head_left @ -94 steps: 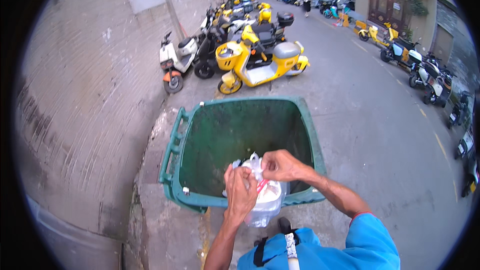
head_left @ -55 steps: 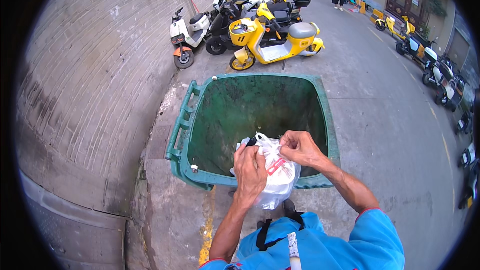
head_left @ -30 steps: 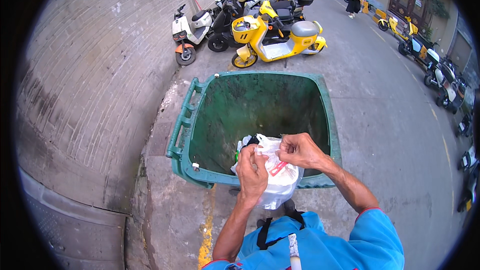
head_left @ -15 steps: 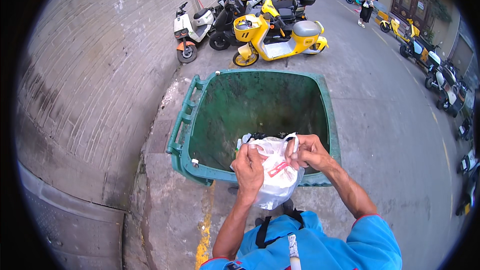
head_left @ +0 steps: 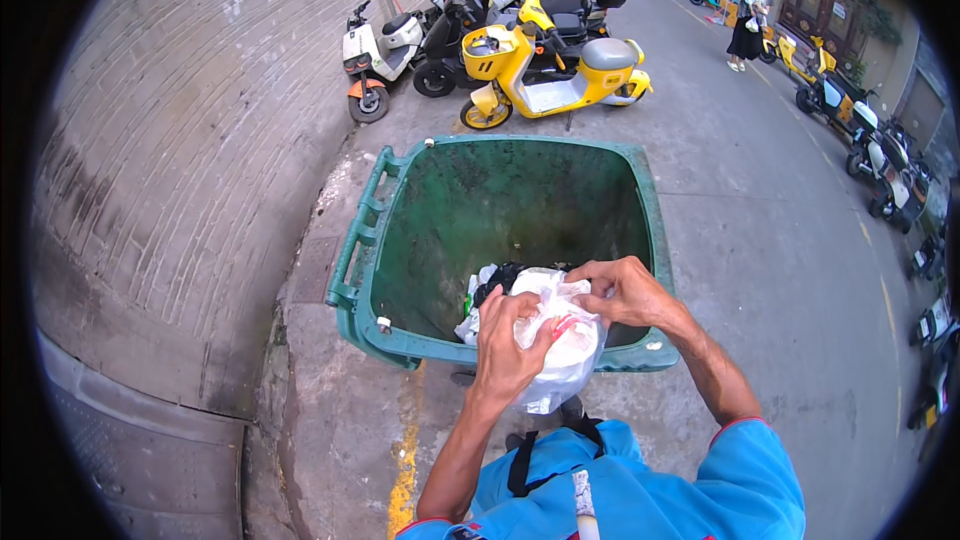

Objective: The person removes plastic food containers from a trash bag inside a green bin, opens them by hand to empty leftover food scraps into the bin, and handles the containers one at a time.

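Observation:
A translucent plastic bag (head_left: 560, 372) with red print and a white tub inside is held over the near rim of a green wheeled bin (head_left: 371, 240). My left hand (head_left: 507, 348) grips the bag's left side, fingers bent at its top. My right hand (head_left: 628, 295) pinches the top of the bag on the right, the opening now looser around the white tub. Down in the bin, black and white rubbish bags (head_left: 484, 290) show behind the held bag, partly hidden by it and my hands.
A yellow scooter (head_left: 553, 90) stands beyond the bin, among many scooters along the brick wall (head_left: 170, 190). More scooters (head_left: 880, 165) line the road's right side. A person in a black skirt (head_left: 748, 30) stands up the lane on the right. My blue-clad body is at the bottom.
My hands have shifted on the bag's top, which looks more spread apart than earlier. The person up the lane has come nearer. More of the rubbish inside the bin shows.

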{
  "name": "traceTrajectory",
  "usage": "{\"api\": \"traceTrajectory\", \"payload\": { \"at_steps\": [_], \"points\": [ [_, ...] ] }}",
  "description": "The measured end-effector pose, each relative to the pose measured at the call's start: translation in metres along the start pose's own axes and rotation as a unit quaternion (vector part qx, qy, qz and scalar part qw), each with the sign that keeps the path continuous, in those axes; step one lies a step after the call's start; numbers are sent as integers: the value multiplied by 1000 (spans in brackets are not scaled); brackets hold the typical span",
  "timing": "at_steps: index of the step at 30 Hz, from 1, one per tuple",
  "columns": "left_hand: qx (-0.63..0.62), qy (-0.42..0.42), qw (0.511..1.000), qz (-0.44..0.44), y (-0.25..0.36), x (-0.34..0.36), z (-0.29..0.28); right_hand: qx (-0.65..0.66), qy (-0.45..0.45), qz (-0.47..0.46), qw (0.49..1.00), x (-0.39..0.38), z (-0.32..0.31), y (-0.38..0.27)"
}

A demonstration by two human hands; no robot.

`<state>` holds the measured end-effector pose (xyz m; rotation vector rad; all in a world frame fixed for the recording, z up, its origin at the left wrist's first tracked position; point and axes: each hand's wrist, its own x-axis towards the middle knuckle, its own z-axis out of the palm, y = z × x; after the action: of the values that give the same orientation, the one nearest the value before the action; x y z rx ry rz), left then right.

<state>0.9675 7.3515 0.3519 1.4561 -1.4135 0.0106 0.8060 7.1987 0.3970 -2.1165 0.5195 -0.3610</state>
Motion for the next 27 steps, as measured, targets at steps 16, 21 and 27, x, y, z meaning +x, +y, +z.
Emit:
{"api": "traceTrajectory", "payload": {
  "at_steps": [16,21,27],
  "points": [
    [-121,12,993,-9,-26,6,-11,-149,112,-70,980,19,-2,-6],
    [-131,-3,991,-17,-27,32,-20,94,125,55,986,19,-6,2],
    [-20,-91,996,2,-9,63,-21,288,76,110,948,27,-8,4]
  ]
}}
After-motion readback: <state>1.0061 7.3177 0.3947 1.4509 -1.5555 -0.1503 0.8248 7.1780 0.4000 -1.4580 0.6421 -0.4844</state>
